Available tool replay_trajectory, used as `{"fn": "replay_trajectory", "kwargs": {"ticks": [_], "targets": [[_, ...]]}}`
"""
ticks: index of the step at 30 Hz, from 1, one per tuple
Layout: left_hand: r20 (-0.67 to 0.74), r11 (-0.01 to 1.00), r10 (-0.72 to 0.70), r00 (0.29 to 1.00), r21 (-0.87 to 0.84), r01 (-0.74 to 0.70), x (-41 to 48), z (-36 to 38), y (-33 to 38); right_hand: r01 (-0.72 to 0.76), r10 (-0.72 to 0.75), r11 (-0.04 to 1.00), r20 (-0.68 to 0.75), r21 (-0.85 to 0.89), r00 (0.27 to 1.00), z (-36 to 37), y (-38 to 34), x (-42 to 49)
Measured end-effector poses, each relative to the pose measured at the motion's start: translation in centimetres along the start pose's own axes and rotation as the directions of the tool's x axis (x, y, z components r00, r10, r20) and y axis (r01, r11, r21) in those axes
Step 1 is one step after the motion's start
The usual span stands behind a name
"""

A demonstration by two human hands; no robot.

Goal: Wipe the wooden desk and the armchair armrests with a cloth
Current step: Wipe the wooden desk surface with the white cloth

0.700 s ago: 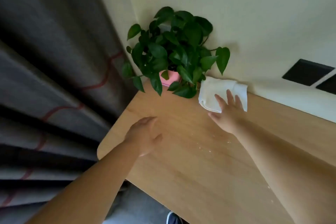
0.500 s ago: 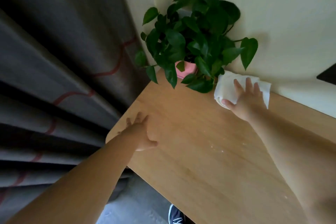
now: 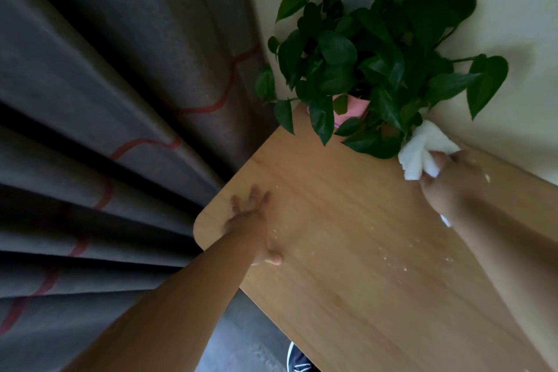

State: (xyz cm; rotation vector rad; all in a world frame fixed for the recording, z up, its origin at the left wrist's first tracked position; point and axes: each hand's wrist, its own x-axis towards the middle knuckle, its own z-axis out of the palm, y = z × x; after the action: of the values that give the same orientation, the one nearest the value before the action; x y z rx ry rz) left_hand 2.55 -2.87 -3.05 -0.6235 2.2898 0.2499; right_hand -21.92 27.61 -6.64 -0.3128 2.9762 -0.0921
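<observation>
Fingers of the right hand (image 3: 450, 181) bunch a white cloth (image 3: 422, 149) against the wooden desk (image 3: 347, 281) by the wall — just beside a leafy pothos (image 3: 371, 48) in its pink pot (image 3: 351, 109). The left hand (image 3: 253, 220) lies flat, fingers spread (holding nothing), near the desk's rounded corner beside grey curtains (image 3: 105, 100).

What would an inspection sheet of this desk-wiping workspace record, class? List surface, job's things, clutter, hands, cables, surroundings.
Surface: wooden desk, pale crumbs scattered on it.
Job's things: white cloth, bunched at the wall beside the plant; armchair not in view.
Clutter: potted plant in a pink pot at the corner.
Hands: right hand grips the cloth; left hand flat on the desk.
Cables: nothing seen.
Surroundings: grey curtain, cream wall.
</observation>
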Motion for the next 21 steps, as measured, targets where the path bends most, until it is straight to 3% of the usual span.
{"fn": "replay_trajectory", "kwargs": {"ticks": [2,4,10,12,14,16,18,21], "targets": [[-0.017,1.0,0.007,1.0,0.023,-0.007,0.0,0.1,0.0,0.005,-0.003,0.998,-0.026,0.062,1.0,0.6,-1.4,-3.7],[-0.044,0.999,0.017,0.999,0.041,-0.016,0.0,0.3,-0.1,0.103,-0.1,0.992,-0.045,0.072,0.994,1.4,-3.1,-7.9],[-0.168,1.0,0.003,0.986,-0.023,-0.007,-0.7,1.6,-1.2,0.379,-0.396,0.914,0.12,0.142,0.91,-0.2,-10.3,-14.1],[-0.205,0.997,-0.022,0.979,-0.079,0.006,-1.3,2.3,-1.3,0.285,-0.338,0.924,0.198,0.254,0.92,-1.3,-13.0,-14.6],[-0.212,0.988,-0.064,0.975,-0.153,0.031,-1.8,2.8,-2.1,0.065,-0.213,0.885,0.276,0.461,0.937,-2.8,-15.1,-14.7],[-0.181,0.982,-0.104,0.978,-0.172,0.072,-2.1,3.2,-3.6,0.018,-0.182,0.828,0.238,0.561,0.954,-3.9,-16.4,-14.2],[-0.171,0.984,-0.132,0.976,-0.138,0.109,-2.2,3.3,-5.4,0.144,-0.239,0.864,0.14,0.482,0.961,-4.6,-17.6,-13.0],[-0.137,0.991,-0.081,0.987,-0.113,0.066,-1.8,3.3,-7.1,0.318,-0.334,0.921,0.035,0.226,0.942,-3.8,-19.9,-9.7]]}}
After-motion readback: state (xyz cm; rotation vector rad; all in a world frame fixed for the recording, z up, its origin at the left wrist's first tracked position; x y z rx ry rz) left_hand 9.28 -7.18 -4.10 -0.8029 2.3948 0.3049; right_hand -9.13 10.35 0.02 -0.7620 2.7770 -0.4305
